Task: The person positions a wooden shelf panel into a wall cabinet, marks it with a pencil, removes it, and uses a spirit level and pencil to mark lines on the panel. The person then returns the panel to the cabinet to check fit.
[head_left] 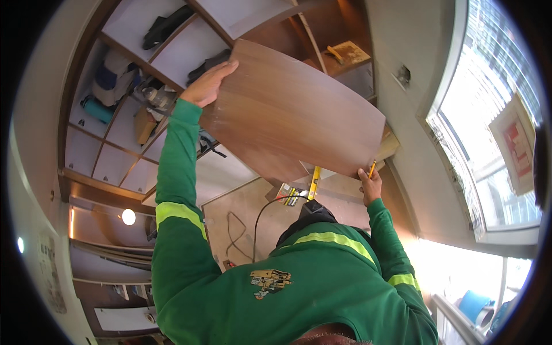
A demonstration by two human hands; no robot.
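A large brown wood-grain panel is held up tilted before me. My left hand is closed on its upper left edge, with the fingertips at the edge of its face. At the panel's lower right corner is my right hand, its fingers closed round a yellow pencil. Whether this hand also grips the panel's edge is hard to see. Beneath the panel, a yellow spirit level and a small printed pack show near my body.
Open cubby shelving with bags, a bottle and boxes stands at the left and behind the panel. A hammer-like tool lies on a wooden shelf at the back. A dark cable trails over the floor. A bright window is at the right.
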